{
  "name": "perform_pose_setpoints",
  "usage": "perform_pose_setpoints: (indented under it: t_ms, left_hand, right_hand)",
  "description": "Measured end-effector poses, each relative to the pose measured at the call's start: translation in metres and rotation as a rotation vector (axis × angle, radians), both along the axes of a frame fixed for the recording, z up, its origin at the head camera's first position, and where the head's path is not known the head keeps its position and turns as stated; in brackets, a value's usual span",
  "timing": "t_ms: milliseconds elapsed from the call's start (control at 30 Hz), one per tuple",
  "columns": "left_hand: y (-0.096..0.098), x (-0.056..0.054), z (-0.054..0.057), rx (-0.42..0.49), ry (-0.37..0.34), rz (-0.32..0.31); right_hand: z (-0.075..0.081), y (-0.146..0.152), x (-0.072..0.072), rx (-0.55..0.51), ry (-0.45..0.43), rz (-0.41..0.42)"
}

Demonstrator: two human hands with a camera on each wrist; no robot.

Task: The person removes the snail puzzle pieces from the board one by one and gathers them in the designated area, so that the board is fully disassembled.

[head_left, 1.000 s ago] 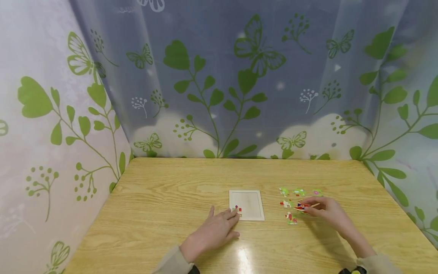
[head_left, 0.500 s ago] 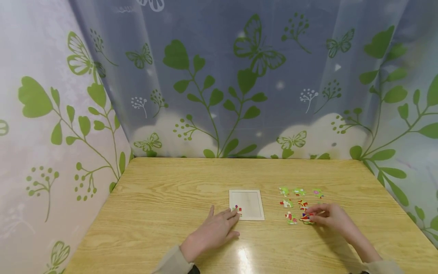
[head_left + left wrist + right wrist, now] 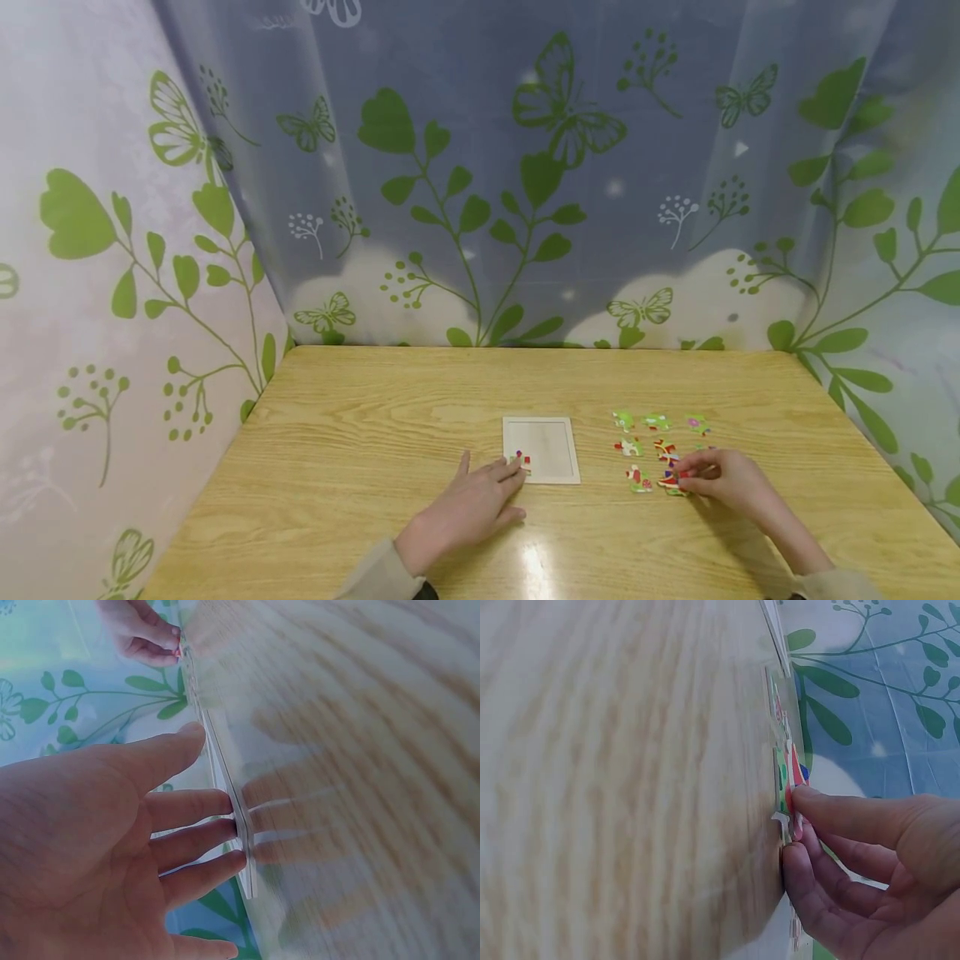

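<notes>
My right hand (image 3: 727,481) pinches a red-and-blue puzzle piece (image 3: 796,763) between thumb and fingers at the front right of the loose pieces. A green-and-red puzzle piece (image 3: 781,776) lies just below the held one; whether the two touch, I cannot tell. Straight fingers of my left hand (image 3: 474,502) rest on the lower left corner of a white square puzzle tray (image 3: 573,454). A small puzzle piece (image 3: 526,461) with red spots lies in that corner, partly covered by the fingertips. In the left wrist view, the tray's edge (image 3: 232,787) meets the fingertips.
Several loose puzzle pieces lie in rough rows right of the tray, among them a green one (image 3: 622,420), a white-and-red one (image 3: 628,447) and a pink-flowered one (image 3: 697,424). A leaf-patterned curtain (image 3: 480,208) stands behind the wooden table (image 3: 360,417).
My right hand has moved toward the front with the held puzzle piece, from the middle row to the front row, uncovering a red piece. The left hand has stayed put.
</notes>
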State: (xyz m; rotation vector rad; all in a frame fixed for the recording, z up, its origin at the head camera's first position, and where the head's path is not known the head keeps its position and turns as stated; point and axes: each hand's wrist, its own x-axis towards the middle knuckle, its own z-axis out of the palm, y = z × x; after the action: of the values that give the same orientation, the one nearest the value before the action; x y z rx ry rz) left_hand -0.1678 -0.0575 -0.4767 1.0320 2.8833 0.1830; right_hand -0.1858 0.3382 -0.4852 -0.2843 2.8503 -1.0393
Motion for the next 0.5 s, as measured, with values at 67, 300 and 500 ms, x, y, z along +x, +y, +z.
perform_pose_setpoints:
  t_ms: [67,300,500]
  left_hand:
    - [-0.0001,-0.0001,0.0,0.003,-0.001,0.001]
    - [-0.0007,-0.0006,0.0,0.01,0.004,-0.003]
    - [-0.0007,-0.0003,-0.0014,0.009,-0.002,0.002]
  right_hand:
    - [-0.0001,0.0,-0.0006,0.006,0.004,-0.001]
    - [0.0016,0.0005,0.0015,-0.014,-0.015,-0.012]
    - [0.0072,-0.0031,0.003,-0.114,-0.01,-0.073]
